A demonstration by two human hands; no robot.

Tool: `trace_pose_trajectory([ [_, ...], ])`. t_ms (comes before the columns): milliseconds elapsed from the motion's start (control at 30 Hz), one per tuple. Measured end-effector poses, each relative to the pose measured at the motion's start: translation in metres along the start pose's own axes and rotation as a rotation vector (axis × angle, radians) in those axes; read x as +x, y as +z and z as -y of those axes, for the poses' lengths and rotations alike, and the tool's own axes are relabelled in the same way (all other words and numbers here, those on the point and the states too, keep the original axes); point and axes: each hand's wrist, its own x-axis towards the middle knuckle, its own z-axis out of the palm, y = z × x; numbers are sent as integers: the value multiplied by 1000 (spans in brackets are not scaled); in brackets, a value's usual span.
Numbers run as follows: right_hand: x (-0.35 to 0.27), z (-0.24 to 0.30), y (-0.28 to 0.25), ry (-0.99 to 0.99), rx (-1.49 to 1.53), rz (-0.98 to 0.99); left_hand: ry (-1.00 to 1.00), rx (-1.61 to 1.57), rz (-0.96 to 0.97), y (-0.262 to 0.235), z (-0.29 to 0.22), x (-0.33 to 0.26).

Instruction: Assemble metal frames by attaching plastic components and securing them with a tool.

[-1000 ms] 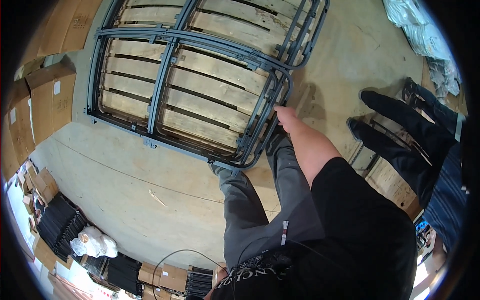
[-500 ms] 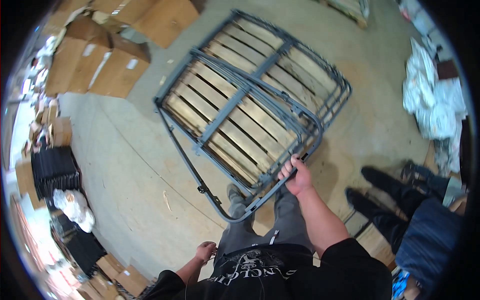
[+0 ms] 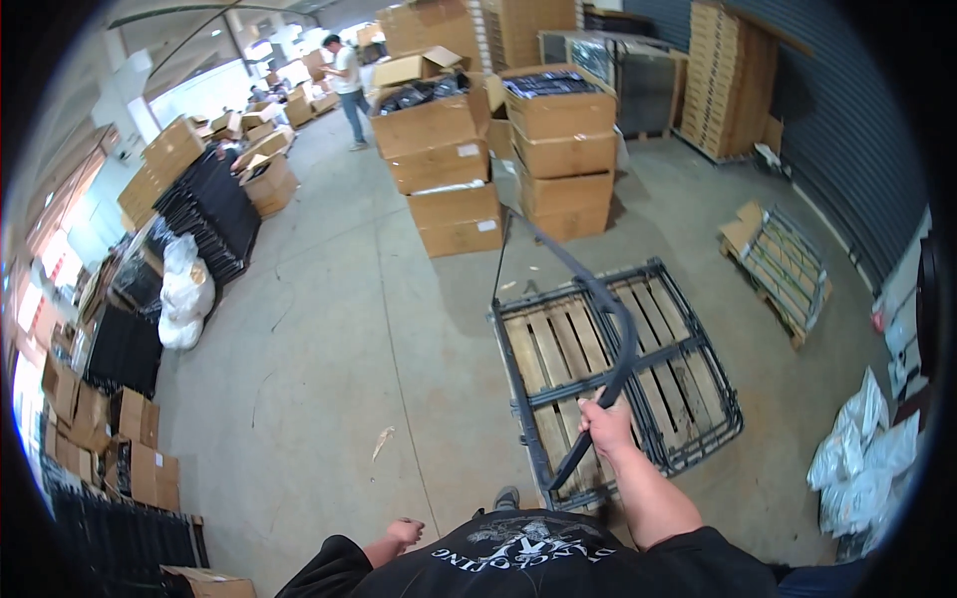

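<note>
My right hand (image 3: 605,425) grips the edge of a dark grey metal frame (image 3: 610,321) that stands tilted up off the floor, its far corner rising toward the stacked boxes. Under it lies another dark metal frame (image 3: 698,424) resting on a wooden pallet (image 3: 553,349). My left hand (image 3: 407,531) hangs low beside my body with its fingers curled and nothing in it.
Stacks of cardboard boxes (image 3: 464,164) stand ahead. More boxes and black stacked parts (image 3: 214,204) line the left wall, with white bags (image 3: 182,289). A second pallet with frames (image 3: 783,264) lies at right. White plastic bags (image 3: 862,453) sit lower right. A person (image 3: 349,85) stands far back.
My view has swung up from the floor to the room. The top frame, lying flat before, now stands lifted on edge in my right hand.
</note>
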Motion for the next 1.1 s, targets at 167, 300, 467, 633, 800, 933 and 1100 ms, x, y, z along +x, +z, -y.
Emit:
trace_pose_trajectory([
  [167,-24,67,120,-366,-761,229,-357,-695,-335,-17,41,-56],
  [300,-62,82,145,-517,-1047,518,-310,-904,-404,21,68,-116],
  [467,-151,118,155,-543,-1168,1026,183,-716,-1012,59,-8,-243],
  [633,-243,106,177,-679,-1238,1497,731,-175,-1500,41,-104,-430],
  [800,-384,49,220,-798,-1175,1991,615,-9,-1651,92,-95,-554],
  [933,-514,-21,238,-930,-953,2357,-6,-195,-1700,196,5,-616],
  [1100,-727,-86,241,-936,-602,2866,-523,-375,-1969,334,54,-728],
])
